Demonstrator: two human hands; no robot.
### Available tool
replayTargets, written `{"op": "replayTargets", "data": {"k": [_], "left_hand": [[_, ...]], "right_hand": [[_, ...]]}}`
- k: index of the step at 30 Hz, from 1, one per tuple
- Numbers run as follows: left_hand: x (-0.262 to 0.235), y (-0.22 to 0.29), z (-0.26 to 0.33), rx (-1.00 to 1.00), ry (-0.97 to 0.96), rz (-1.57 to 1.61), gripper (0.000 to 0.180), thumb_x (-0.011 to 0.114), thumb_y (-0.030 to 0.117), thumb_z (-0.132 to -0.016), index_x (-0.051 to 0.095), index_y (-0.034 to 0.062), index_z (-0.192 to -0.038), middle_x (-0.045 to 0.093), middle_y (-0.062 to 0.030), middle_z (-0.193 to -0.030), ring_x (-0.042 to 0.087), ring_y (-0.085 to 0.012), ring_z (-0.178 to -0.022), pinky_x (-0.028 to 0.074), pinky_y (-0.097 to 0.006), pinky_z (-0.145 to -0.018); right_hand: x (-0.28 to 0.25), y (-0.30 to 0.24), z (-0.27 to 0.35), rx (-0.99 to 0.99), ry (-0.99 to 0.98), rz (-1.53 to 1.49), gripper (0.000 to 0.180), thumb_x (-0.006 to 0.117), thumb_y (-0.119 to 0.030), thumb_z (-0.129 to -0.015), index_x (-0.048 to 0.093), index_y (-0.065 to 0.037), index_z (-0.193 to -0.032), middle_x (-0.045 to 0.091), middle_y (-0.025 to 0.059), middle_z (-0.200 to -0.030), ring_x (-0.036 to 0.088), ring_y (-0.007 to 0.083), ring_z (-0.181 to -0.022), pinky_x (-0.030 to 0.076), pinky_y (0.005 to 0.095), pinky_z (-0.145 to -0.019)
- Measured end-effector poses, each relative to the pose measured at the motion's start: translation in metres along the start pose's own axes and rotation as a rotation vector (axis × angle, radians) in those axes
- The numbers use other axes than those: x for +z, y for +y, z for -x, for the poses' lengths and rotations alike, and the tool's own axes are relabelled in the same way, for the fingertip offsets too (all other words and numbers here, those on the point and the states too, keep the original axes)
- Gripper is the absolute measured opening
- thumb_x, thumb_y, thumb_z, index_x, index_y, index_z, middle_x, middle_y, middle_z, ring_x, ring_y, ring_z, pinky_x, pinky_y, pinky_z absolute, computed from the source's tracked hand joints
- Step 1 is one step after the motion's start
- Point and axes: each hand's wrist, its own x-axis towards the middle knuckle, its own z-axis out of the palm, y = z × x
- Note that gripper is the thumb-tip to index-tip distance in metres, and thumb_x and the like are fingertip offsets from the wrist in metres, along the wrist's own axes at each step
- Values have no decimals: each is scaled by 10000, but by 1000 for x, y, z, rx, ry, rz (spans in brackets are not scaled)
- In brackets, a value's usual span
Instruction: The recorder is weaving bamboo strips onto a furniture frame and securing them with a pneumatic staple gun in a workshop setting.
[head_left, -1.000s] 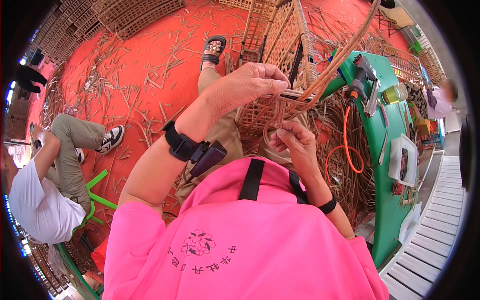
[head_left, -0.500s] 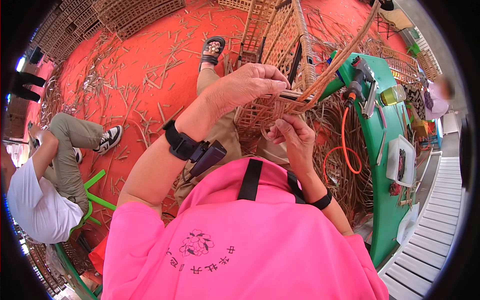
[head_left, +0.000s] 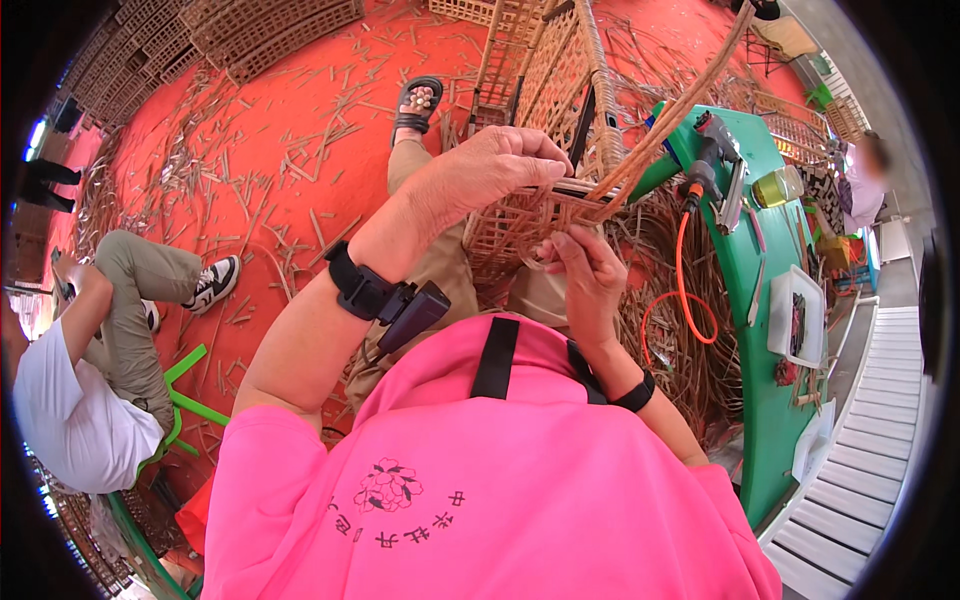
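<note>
An open-weave rattan basket rests between my knees, its rim level with my hands. My left hand is closed over the rim, thumb and fingers pressed together on its edge. Below it, my right hand pinches a thin rattan strand that loops down from the rim. A bundle of long rattan strands slants up to the right from the rim, past my right hand. The weave under my left palm is partly hidden.
A green table at the right holds a pneumatic tool with an orange hose, a jar and a white tray. Taller wickerwork stands ahead. Rattan scraps cover the red floor. Another person sits at left.
My right hand has shifted slightly, and the strand loop below the rim is pulled smaller. The left hand keeps its grip on the rim.
</note>
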Motion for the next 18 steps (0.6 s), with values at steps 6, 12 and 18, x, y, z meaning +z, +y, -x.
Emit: {"op": "replayTargets", "data": {"k": [6, 12, 18], "left_hand": [[0, 5, 2, -37, -15, 18, 281, 614, 273, -920, 659, 21, -1036, 589, 22, -842, 549, -64, -782, 427, -225, -725], [-1, 0, 0, -18, -13, 40, 284, 620, 276, -918, 662, 26, -1047, 587, 30, -843, 539, -56, -794, 430, -225, -727], [-2, -1, 1, -35, -12, 72, 288, 633, 285, -915, 667, 36, -1054, 582, 39, -840, 523, -48, -790, 416, -218, -720]], "right_hand": [[5, -6, -1, -17, 23, -16, 156, 610, -67, -936, 636, 41, -1045, 666, 54, -847, 636, 94, -757, 497, 205, -618], [12, -21, -3, -14, 20, 22, 188, 605, -78, -940, 627, 37, -1088, 655, 51, -825, 618, 79, -691, 468, 187, -565], [6, -19, 11, 67, -65, -33, 293, 577, -62, -952, 564, -6, -1238, 639, 38, -794, 601, 72, -646, 439, 178, -530]]}}
